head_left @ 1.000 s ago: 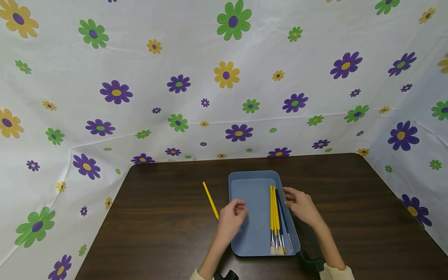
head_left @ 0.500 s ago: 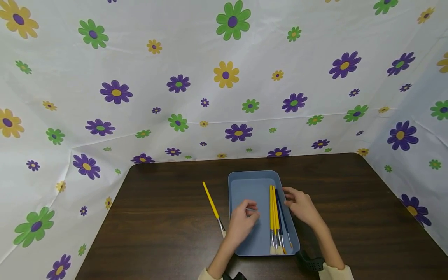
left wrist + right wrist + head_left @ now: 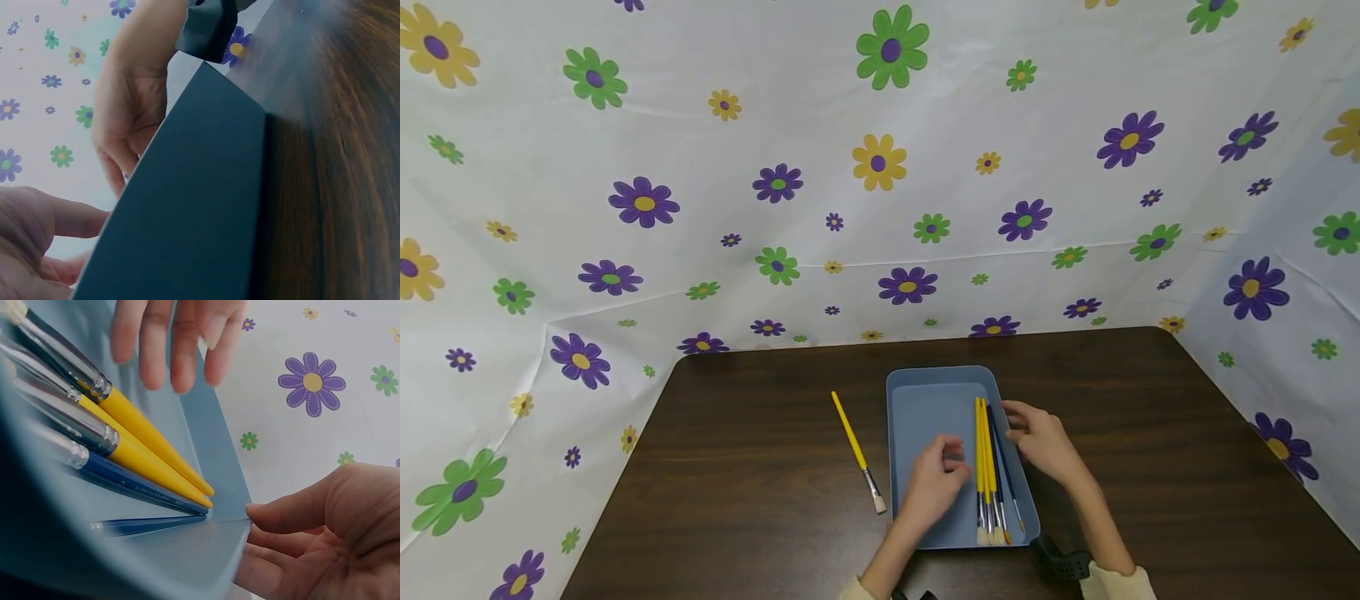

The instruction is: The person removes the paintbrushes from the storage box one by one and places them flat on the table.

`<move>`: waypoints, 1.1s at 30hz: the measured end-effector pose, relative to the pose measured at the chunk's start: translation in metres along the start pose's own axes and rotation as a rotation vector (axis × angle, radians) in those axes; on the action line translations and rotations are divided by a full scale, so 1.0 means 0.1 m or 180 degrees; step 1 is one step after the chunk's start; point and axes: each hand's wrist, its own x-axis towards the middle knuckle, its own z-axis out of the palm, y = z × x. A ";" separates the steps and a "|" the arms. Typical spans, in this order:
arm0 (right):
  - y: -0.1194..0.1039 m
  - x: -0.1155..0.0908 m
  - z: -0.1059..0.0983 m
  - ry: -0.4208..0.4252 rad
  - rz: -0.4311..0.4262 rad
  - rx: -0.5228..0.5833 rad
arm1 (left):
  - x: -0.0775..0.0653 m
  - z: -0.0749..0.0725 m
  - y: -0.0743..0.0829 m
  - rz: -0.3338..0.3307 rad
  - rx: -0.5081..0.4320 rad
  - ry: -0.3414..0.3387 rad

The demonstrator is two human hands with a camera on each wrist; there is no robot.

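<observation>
On the table lies a blue-grey tray [image 3: 925, 412]. Yellow-handled paintbrushes [image 3: 982, 446] and dark blue paintbrushes [image 3: 1002, 454] lie side by side along its right part, bristles toward the near end. My right hand [image 3: 1041, 442] pinches the tray's right rim; in the right wrist view its thumb [image 3: 281, 509] sits over the edge with fingers below. My left hand [image 3: 934, 483] hovers over the tray, left of the brushes, fingers loosely bent and holding nothing. Those fingers [image 3: 181, 344] hang over the tray in the right wrist view.
A single yellow paintbrush [image 3: 853, 437] lies on the dark wooden table [image 3: 760, 467], left of the tray. Behind the table and to its sides hangs a white cloth [image 3: 820, 100] printed with flowers. Black straps [image 3: 1063, 560] circle the wrists.
My left hand has moved right, from the tray's left edge to over its middle, uncovering the loose paintbrush's bristles. The right hand has kept its place on the rim.
</observation>
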 end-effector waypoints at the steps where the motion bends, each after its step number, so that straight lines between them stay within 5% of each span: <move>1: 0.00 0.00 0.00 0.0000 0.0008 -0.0007 | 0.01 0.01 0.00 -0.0025 0.0001 0.0000; 18: -0.01 0.01 -0.01 -0.0011 0.0051 -0.0024 | 0.06 0.13 -0.02 -0.0064 0.0048 -0.0085; 33: 0.00 0.01 0.00 -0.0014 0.0048 -0.0016 | 0.08 0.23 0.02 -0.0175 0.0385 -0.0064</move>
